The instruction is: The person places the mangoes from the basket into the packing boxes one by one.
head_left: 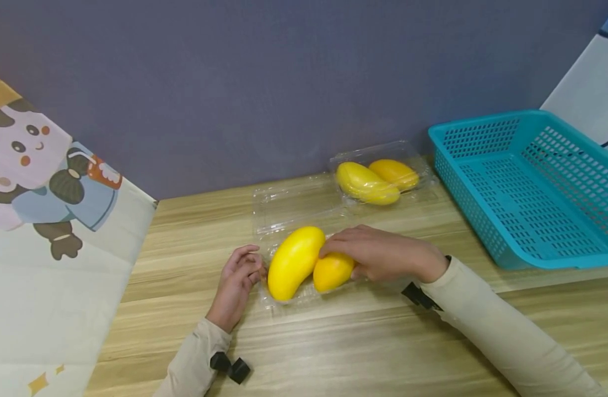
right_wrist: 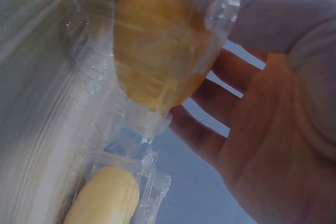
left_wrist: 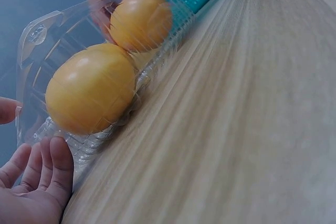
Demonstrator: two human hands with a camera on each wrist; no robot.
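Observation:
Two yellow mangoes lie side by side in an open clear plastic clamshell box (head_left: 304, 300). My right hand (head_left: 378, 251) holds the smaller, orange-yellow mango (head_left: 332, 273), fingers over its top and far side. In the right wrist view the thumb (right_wrist: 273, 24) lies along the box's clear outer wall. Left of it in the box is the longer mango (head_left: 295, 264), bulging and curved. My left hand (head_left: 236, 284) is at the left end of the box, fingers loosely bent, with fingertips (left_wrist: 62, 153) right at the clear wall. The box's lid (head_left: 296, 207) is folded back behind it.
A closed clear box (head_left: 418, 151) with two more mangoes (head_left: 365, 184) stands behind, against the grey-blue wall. To the right is a turquoise slotted basket (head_left: 512, 248). A cartoon-printed panel (head_left: 46, 193) borders the wooden table (head_left: 184, 231) on the left.

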